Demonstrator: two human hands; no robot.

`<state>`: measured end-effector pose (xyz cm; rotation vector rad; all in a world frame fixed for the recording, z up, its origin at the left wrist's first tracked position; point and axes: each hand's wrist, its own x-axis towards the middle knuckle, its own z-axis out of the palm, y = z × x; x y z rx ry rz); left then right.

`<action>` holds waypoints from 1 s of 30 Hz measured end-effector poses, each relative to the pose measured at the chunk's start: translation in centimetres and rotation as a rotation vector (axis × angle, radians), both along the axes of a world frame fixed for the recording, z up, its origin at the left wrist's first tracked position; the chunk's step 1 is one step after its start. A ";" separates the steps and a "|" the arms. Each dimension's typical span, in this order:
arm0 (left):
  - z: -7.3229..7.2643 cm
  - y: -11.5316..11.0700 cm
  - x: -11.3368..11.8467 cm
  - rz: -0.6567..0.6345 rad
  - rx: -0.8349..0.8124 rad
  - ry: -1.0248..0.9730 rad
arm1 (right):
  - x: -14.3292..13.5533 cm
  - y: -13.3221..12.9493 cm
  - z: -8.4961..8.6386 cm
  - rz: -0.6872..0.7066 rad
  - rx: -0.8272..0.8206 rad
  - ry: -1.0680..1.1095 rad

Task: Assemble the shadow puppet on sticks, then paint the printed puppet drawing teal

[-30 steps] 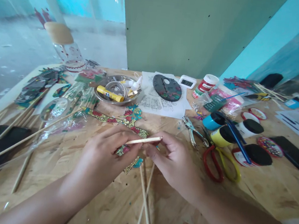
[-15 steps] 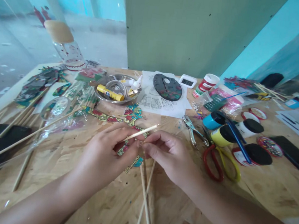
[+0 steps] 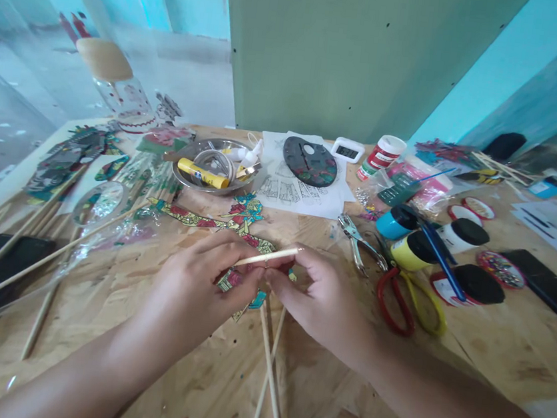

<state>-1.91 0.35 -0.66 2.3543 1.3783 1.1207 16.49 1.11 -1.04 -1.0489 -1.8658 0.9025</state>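
Stick (image 3: 271,256) clamped in left hand (image 3: 200,277), right hand (image 3: 321,298) at its tip, grip unclear — slack left fingers could let it twist loose.

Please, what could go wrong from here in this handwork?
The pale stick might slip, since the left hand seems to hold it only with the fingers. The patterned cutout is partly hidden by the hands, so it could get creased unnoticed. The scissors lie near the right hand, which might knock them if it swings outward.
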 end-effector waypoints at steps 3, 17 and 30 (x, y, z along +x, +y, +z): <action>-0.1 -0.2 0.0 0.016 -0.020 0.061 | 0.0 -0.1 -0.4 -0.004 0.074 0.003; -0.1 -0.4 -0.2 -0.049 0.044 0.131 | 0.3 0.1 -1.0 0.029 0.383 -0.158; -0.1 -0.9 1.0 -0.081 -0.032 -0.041 | -0.3 -0.5 -0.1 0.084 0.377 0.033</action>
